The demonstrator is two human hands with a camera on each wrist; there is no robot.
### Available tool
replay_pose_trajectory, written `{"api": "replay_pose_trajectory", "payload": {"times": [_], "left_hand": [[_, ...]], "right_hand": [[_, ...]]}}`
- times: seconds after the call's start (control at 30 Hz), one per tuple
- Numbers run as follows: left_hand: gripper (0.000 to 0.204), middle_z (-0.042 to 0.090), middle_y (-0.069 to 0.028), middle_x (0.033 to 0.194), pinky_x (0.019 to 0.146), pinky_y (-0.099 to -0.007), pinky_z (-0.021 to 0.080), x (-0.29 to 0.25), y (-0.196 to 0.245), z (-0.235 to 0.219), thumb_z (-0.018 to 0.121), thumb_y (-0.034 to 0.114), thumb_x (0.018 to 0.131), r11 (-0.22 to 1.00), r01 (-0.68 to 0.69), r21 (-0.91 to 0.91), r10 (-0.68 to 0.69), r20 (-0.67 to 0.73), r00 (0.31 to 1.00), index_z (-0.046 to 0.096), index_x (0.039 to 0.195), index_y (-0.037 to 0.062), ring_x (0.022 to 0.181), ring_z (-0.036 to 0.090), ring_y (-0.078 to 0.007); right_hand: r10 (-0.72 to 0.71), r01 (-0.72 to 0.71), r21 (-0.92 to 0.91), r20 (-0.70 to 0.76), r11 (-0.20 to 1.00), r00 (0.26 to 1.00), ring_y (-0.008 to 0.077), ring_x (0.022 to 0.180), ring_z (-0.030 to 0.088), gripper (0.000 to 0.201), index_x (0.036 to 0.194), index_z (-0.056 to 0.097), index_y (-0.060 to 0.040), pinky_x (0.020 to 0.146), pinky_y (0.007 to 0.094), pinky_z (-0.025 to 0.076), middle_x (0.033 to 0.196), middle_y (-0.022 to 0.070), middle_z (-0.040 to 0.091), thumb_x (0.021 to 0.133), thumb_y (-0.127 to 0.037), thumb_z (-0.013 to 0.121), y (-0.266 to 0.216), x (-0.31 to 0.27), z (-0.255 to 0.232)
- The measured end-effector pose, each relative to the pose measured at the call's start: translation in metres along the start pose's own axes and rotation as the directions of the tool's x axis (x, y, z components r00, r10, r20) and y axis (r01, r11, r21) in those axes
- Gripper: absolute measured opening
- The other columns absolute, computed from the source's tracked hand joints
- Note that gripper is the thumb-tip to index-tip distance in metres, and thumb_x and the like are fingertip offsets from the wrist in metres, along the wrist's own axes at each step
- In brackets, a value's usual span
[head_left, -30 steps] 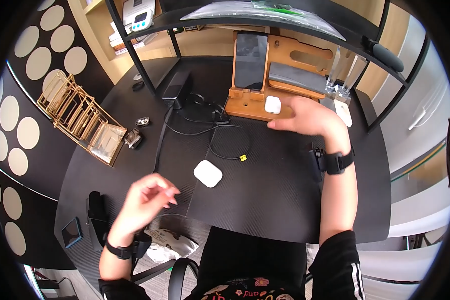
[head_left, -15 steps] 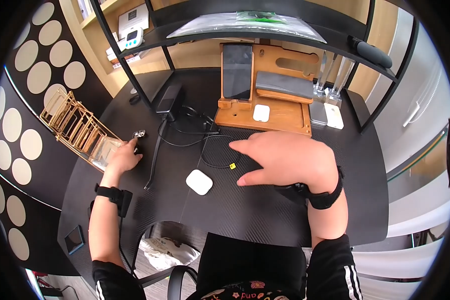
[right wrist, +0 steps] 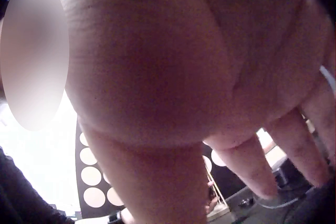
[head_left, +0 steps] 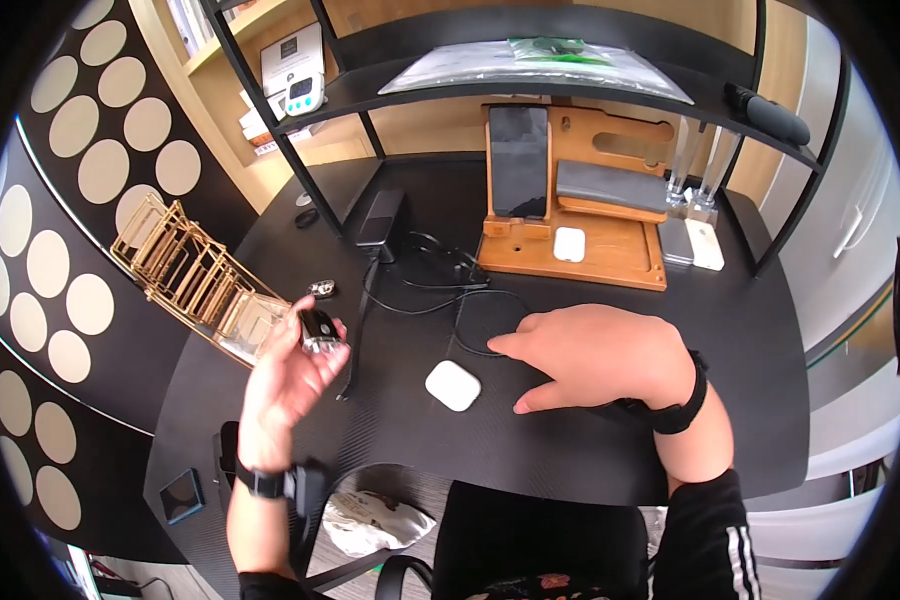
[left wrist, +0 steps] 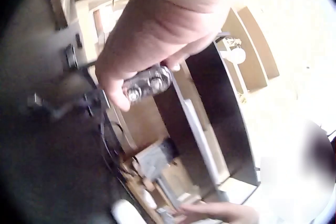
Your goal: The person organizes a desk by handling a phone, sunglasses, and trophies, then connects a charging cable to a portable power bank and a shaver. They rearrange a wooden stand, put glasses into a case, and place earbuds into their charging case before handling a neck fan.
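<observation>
My left hand [head_left: 288, 375] is raised over the left of the desk, gripping a small black case with a clear end [head_left: 319, 330] between thumb and fingers. In the left wrist view, two round silvery parts show through the clear end [left wrist: 149, 84]. My right hand [head_left: 605, 355] hovers palm down over the desk's middle right, fingers extended and holding nothing. A white rounded earbuds case [head_left: 453, 386] lies just left of its fingertips. Near the left hand, a small silvery object [head_left: 322, 289] lies beside the gold wire rack [head_left: 205, 265].
A wooden stand [head_left: 510, 262] at the back bears a phone [head_left: 519, 165], a grey case [head_left: 610, 185] and a white rounded square [head_left: 569, 244]. Black cables [head_left: 420, 305] run from a black box [head_left: 380, 225]. A black shelf [head_left: 450, 95] spans the desk's back.
My left hand reached to beside the rack, picked up the black case and lifted it. My right hand came back from the white square on the stand towards the desk's middle.
</observation>
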State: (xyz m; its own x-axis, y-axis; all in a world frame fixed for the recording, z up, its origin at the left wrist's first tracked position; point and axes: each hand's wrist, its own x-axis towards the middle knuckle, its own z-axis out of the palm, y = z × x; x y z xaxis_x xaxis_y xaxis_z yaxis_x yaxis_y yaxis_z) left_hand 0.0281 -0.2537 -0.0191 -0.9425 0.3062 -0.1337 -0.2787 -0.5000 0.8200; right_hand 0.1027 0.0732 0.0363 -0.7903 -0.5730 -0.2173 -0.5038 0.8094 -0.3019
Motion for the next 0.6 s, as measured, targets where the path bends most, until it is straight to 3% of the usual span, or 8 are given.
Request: {"api": "replay_pose_trajectory", "payload": {"times": [0.1, 0.23, 0.4, 0.43, 0.47, 0.5, 0.53, 0.6], "left_hand": [[0.031, 0.059, -0.0135, 0.098, 0.091, -0.0456, 0.051, -0.034, -0.023, 0.002, 0.051, 0.039, 0.096, 0.922, 0.102, -0.374, -0.182, -0.185, 0.966, 0.057, 0.101, 0.0093, 0.096, 0.06, -0.0279], [0.042, 0.06, -0.0103, 0.085, 0.09, -0.0404, 0.052, -0.046, -0.054, -0.02, 0.055, 0.048, 0.091, 0.891, 0.146, -0.429, -0.257, -0.214, 0.942, 0.058, 0.098, 0.0068, 0.083, 0.063, -0.0227], [0.05, 0.061, -0.0092, 0.08, 0.084, -0.0374, 0.056, -0.029, -0.059, -0.028, 0.053, 0.059, 0.087, 0.9, 0.156, -0.407, -0.23, -0.139, 0.963, 0.059, 0.09, 0.0089, 0.075, 0.065, -0.0213], [0.051, 0.063, -0.0097, 0.08, 0.082, -0.0378, 0.056, -0.028, -0.061, -0.026, 0.052, 0.06, 0.087, 0.906, 0.147, -0.397, -0.221, -0.149, 0.964, 0.058, 0.087, 0.0096, 0.077, 0.066, -0.0228], [0.05, 0.063, -0.0098, 0.079, 0.081, -0.0376, 0.057, -0.027, -0.065, -0.028, 0.049, 0.06, 0.089, 0.899, 0.154, -0.41, -0.221, -0.121, 0.968, 0.057, 0.085, 0.0101, 0.078, 0.067, -0.0242], [0.051, 0.064, -0.0101, 0.081, 0.079, -0.0355, 0.057, -0.028, -0.069, -0.025, 0.051, 0.06, 0.087, 0.916, 0.138, -0.377, -0.213, -0.166, 0.963, 0.059, 0.085, 0.0097, 0.076, 0.066, -0.0232], [0.052, 0.064, -0.0104, 0.083, 0.077, -0.0334, 0.057, -0.029, -0.071, -0.023, 0.052, 0.061, 0.086, 0.932, 0.123, -0.34, -0.203, -0.21, 0.956, 0.06, 0.085, 0.0093, 0.074, 0.066, -0.0222], [0.053, 0.063, -0.01, 0.082, 0.075, -0.0322, 0.058, -0.033, -0.075, -0.024, 0.05, 0.062, 0.087, 0.935, 0.099, -0.339, -0.159, -0.155, 0.975, 0.058, 0.086, 0.0097, 0.078, 0.066, -0.0237]], "right_hand": [[-0.144, 0.146, 0.028, -0.083, 0.989, 0.986, 0.0315, 0.091, 0.06, 0.041, 0.114, 0.057, -0.0051, 0.076, 0.0391, 0.048, 0.095, 0.0131, 0.06, 0.083, -0.03, 0.066, -0.002, 0.024, 0.008], [-0.294, 0.362, 0.219, -0.289, 0.906, 0.911, 0.0267, 0.082, 0.062, 0.023, 0.098, 0.063, -0.0051, 0.069, 0.0367, 0.049, 0.083, 0.01, 0.062, 0.079, -0.019, 0.066, -0.008, 0.054, 0.021], [-0.388, 0.462, 0.104, -0.4, 0.881, 0.83, 0.0257, 0.081, 0.062, 0.027, 0.1, 0.062, -0.0043, 0.07, 0.0354, 0.05, 0.087, 0.0111, 0.06, 0.077, -0.019, 0.069, -0.031, 0.112, 0.005], [-0.431, 0.493, 0.013, -0.465, 0.87, 0.773, 0.0282, 0.085, 0.061, 0.03, 0.101, 0.062, -0.0048, 0.074, 0.0384, 0.05, 0.09, 0.0121, 0.06, 0.077, -0.02, 0.069, -0.032, 0.137, 0.007], [-0.418, 0.445, -0.055, -0.461, 0.894, 0.783, 0.0314, 0.088, 0.061, 0.032, 0.103, 0.062, -0.0057, 0.079, 0.0415, 0.049, 0.092, 0.0143, 0.06, 0.076, -0.021, 0.068, -0.039, 0.161, 0.006], [-0.296, 0.291, -0.065, -0.326, 0.955, 0.898, 0.0346, 0.092, 0.061, 0.032, 0.105, 0.062, -0.0053, 0.082, 0.0433, 0.049, 0.096, 0.0172, 0.06, 0.075, -0.018, 0.066, -0.048, 0.189, 0.0], [-0.219, 0.194, -0.112, -0.294, 0.975, 0.93, 0.0351, 0.095, 0.061, 0.035, 0.106, 0.062, -0.0038, 0.084, 0.0433, 0.05, 0.102, 0.019, 0.06, 0.073, -0.013, 0.064, -0.057, 0.218, -0.002], [-0.078, 0.03, -0.135, -0.368, 0.99, 0.927, 0.0326, 0.105, 0.062, 0.035, 0.103, 0.066, -0.0022, 0.086, 0.042, 0.052, 0.111, 0.0204, 0.063, 0.07, -0.013, 0.066, -0.068, 0.264, 0.005]]}}
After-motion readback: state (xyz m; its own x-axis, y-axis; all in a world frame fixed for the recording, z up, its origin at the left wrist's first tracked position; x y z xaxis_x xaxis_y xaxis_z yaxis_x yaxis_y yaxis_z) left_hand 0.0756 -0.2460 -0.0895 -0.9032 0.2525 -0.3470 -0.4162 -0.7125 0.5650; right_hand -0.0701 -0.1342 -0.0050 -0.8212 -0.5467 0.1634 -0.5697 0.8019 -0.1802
